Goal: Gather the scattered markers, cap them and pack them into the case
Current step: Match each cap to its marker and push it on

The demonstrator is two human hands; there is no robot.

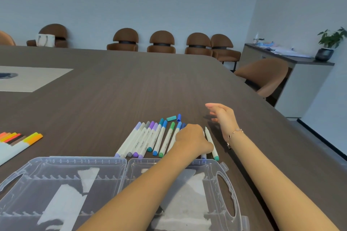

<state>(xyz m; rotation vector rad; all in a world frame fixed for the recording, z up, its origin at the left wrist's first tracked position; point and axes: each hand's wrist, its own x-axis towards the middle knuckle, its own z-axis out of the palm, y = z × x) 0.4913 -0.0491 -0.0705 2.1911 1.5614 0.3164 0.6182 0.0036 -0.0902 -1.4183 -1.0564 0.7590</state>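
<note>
Nearest the person, the clear plastic case (120, 189) lies open flat on the table (131, 84), both halves showing no markers that I can make out, so packing seems not yet begun. Just beyond its far edge a row of cool-coloured markers (150, 139) lies gathered side by side, most with caps on. The left hand (191, 139) rests on the right end of that row, fingers curled over a marker or two; whether it grips them I cannot tell. Beside it an uncapped marker (211, 143) shows its bare tip. The right hand (222, 116) hovers above the table, fingers loosely spread, holding nothing. Just past the row lie two loose caps, a teal cap (171, 118) and a blue cap (179, 117), so capping looks unfinished. Well to the left, warm-coloured markers (16, 139) wait apart. Farther off stand brown chairs (161, 42) along the wall and a potted plant (328, 43); nothing blocks the reach.
</note>
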